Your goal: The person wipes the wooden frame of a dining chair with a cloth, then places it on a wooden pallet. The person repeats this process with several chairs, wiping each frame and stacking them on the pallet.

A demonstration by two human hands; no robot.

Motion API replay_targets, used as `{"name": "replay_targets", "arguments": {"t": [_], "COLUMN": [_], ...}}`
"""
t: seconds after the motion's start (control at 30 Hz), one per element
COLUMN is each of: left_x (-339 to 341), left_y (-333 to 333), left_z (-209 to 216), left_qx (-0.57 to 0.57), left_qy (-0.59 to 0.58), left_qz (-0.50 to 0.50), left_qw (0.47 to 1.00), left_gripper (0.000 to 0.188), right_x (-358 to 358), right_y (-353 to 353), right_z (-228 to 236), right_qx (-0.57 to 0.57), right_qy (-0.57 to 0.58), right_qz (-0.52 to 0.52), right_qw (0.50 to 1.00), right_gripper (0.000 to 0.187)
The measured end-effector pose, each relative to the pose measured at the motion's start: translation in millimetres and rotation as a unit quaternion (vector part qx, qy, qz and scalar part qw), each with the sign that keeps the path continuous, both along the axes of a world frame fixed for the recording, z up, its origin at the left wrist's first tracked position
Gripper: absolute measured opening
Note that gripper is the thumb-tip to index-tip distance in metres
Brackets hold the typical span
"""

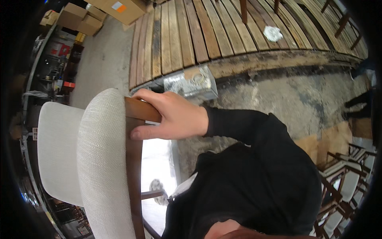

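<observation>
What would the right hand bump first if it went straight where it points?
The right hand would probably meet the pale cushion, just past the wooden rail it grips; depth is unclear.

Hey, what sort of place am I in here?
Probably a furniture workshop or storeroom: there are clustered chairs at right, cardboard boxes at upper left, and a slatted platform.

A long slatted wooden platform [177, 36] with a crumpled white wad [273, 33] and some dark wooden legs [243, 11] on top.
</observation>
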State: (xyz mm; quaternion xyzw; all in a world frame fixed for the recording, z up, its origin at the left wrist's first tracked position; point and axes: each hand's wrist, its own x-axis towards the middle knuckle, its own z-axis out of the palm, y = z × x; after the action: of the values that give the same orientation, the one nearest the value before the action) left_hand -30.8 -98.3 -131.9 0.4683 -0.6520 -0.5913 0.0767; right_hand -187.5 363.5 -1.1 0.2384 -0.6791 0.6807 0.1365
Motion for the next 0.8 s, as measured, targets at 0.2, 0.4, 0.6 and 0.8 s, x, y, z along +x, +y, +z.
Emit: {"name": "replay_targets", "arguments": {"t": [0.2,0.4,0.6,0.8], "left_x": [-123.8,-303.1,-516.9,-782.6], "left_y": [-5.1,6.0,85.9,206.3], "left_z": [126.4,269.9,349.0,287.1], "left_qx": [-0.125,-0.260,-0.346,-0.384], "left_qy": [0.096,0.181,0.243,0.342], "left_qz": [-0.009,-0.064,-0.125,-0.029], "left_qw": [0.987,0.946,0.898,0.857], "left_gripper": [0.073,0.075,0.078,0.069], "right_x": [-109.1,-238.1,-422.1,-691.9], "right_y": [41.7,92.0,200.8,314.3], "right_z": [-5.9,-21.0,-44.2,-83.3], "right_qx": [-0.138,-0.219,-0.260,-0.107], "right_qy": [0.063,0.111,0.141,0.218], "right_qz": [-0.007,-0.071,-0.051,-0.181], "right_qw": [0.988,0.967,0.954,0.953], "right_gripper": [0.062,0.045,0.041,0.045]}}
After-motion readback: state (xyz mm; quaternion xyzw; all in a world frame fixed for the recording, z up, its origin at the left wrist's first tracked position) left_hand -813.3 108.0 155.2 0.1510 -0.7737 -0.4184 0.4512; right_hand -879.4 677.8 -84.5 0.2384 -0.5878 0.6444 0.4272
